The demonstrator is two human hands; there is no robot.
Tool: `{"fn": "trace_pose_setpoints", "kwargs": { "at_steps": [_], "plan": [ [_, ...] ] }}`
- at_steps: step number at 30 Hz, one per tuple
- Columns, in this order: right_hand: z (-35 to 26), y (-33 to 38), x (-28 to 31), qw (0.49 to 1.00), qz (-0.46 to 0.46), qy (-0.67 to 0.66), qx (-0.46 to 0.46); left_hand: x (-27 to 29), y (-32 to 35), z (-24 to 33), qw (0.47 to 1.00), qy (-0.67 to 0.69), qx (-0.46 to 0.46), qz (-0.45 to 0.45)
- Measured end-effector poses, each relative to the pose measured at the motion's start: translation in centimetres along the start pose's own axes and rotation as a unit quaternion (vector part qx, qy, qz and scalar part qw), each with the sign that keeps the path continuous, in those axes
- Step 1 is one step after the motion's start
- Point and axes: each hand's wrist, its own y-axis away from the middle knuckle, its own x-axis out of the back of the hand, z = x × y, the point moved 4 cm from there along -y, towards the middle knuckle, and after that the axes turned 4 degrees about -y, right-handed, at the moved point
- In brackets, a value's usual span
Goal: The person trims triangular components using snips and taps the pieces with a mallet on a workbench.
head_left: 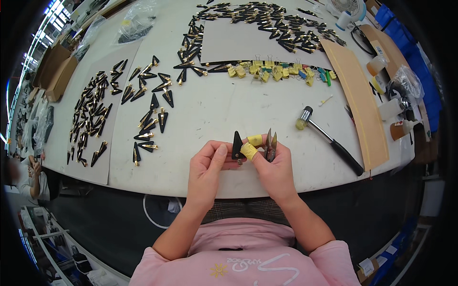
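In front of me, above the table's near edge, my left hand [206, 164] grips a black triangular hair clip [236, 146], its point facing away from me. The thumb and fingertips of my right hand [277, 172] meet the clip's right side; yellow tape wraps the thumb and a finger. Tucked in that same hand is a pair of thread snips [270, 147], blades pointing up and away. Whether the right fingertips also pinch the clip is hard to make out. To the left lie loose black clips with gold-coloured metal parts [162, 119].
A hammer [332, 142] lies at right, beside a long tan board [355, 102]. Binder clips wrapped in yellow [276, 72] line a grey board [267, 45] ringed by many hair clips. More clips cover a left board [102, 162]. Bottles [401, 128] stand far right.
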Motion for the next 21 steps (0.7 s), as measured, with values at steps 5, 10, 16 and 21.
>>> {"fn": "trace_pose_setpoints", "kwargs": {
  "at_steps": [5, 10, 16, 21],
  "plan": [
    [-0.3, 0.1, 0.0, 0.999, -0.036, 0.029, -0.007, 0.1, 0.4, -0.4, 1.000, 0.021, -0.004, -0.004],
    [-0.3, 0.4, 0.3, 1.000, -0.026, 0.014, 0.009, 0.0, 0.4, -0.3, 0.999, 0.000, -0.036, -0.004],
    [-0.2, 0.9, 0.6, 0.997, -0.046, 0.069, 0.006, -0.1, 0.9, -0.2, 0.999, 0.011, -0.046, -0.011],
    [-0.3, 1.1, 0.2, 0.998, -0.004, -0.053, -0.031, -0.4, 1.7, -0.5, 0.999, 0.017, -0.030, 0.004]
  ]
}}
